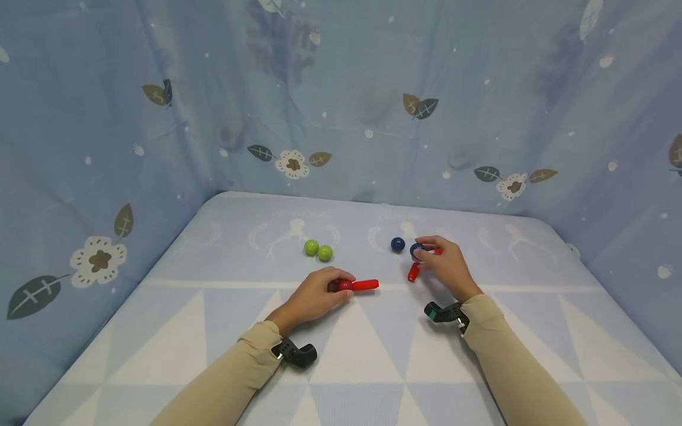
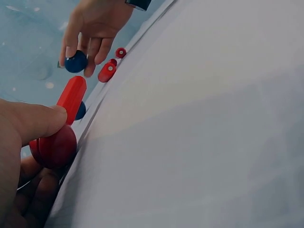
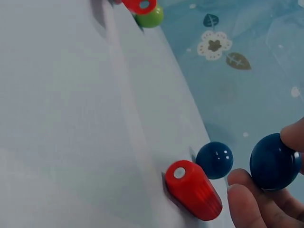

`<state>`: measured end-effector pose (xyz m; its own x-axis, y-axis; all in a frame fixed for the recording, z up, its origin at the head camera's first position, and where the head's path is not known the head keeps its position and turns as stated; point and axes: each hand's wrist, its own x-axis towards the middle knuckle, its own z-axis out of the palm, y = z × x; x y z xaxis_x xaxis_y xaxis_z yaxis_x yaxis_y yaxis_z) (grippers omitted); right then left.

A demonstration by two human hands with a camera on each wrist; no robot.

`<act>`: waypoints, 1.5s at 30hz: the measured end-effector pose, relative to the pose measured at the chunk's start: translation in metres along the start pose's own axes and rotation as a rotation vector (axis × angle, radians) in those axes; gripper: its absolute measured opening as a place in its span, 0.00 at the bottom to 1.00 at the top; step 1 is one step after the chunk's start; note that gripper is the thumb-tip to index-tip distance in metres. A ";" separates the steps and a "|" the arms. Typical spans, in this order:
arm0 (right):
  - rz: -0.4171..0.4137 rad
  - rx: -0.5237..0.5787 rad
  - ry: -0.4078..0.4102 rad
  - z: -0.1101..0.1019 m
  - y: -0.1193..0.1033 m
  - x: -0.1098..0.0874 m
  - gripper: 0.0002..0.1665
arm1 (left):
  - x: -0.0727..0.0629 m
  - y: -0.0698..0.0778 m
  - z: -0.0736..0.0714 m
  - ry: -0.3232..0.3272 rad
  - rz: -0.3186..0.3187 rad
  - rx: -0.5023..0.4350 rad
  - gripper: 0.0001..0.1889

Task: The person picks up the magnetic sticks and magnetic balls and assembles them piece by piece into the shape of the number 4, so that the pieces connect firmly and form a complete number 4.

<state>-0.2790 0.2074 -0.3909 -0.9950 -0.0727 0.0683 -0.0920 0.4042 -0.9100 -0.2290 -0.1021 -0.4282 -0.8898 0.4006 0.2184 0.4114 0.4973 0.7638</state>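
While your left hand [image 1: 315, 292] grips a red piece [image 1: 364, 285], your right hand [image 1: 449, 263] pinches a blue ball [image 1: 417, 249]; the table's far edge [image 1: 458, 215] lies beyond.

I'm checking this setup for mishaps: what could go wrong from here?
The pinched blue ball is round and glossy, so it might slip from the right hand. That hand could also bump the second blue ball close by. The green balls, held by neither hand, might roll if nudged.
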 end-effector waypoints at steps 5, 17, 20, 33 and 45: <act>-0.011 0.048 0.006 0.003 0.003 -0.009 0.26 | 0.001 0.000 0.002 -0.006 0.000 0.000 0.14; -0.059 0.122 -0.043 0.006 0.002 -0.026 0.28 | 0.000 0.001 0.002 0.002 -0.007 -0.002 0.14; -0.066 0.156 -0.062 0.008 0.000 -0.026 0.27 | -0.001 0.002 0.000 0.008 -0.008 -0.003 0.14; -0.090 0.232 -0.179 0.014 0.001 -0.029 0.26 | -0.001 0.000 0.001 0.008 0.000 0.009 0.14; -0.070 0.203 -0.204 0.015 0.005 -0.032 0.26 | -0.001 0.001 0.001 0.001 0.017 0.023 0.14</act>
<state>-0.2467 0.1980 -0.4036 -0.9564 -0.2838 0.0693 -0.1305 0.2030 -0.9704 -0.2276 -0.1011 -0.4278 -0.8828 0.4082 0.2322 0.4311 0.5081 0.7456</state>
